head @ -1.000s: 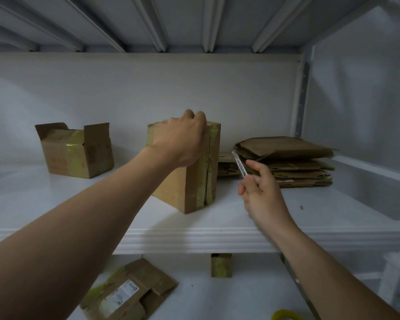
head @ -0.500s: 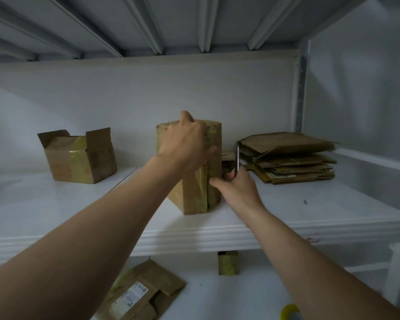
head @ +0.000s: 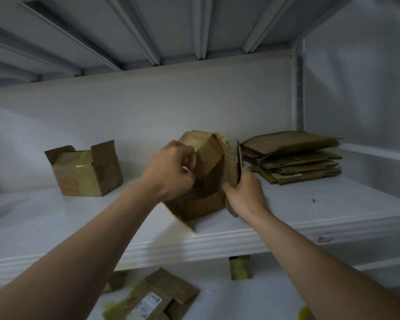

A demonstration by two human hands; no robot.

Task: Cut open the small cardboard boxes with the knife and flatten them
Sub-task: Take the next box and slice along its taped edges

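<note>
Legible text: none.
Item 1: white printed label [head: 151, 304] on the flattened carton [head: 171, 286], lower shelf. It carries dark blocks and fine lines of print (barcode-like), too blurred to read.
Item 2: pale label strip [head: 286, 175] on a sheet low in the stack of flattened boxes [head: 291, 144], upper shelf, right. No characters can be made out.
Item 3: small red-and-white sticker [head: 324, 239] on the front edge of the upper shelf [head: 217, 241]. Its marking is illegible.
</note>
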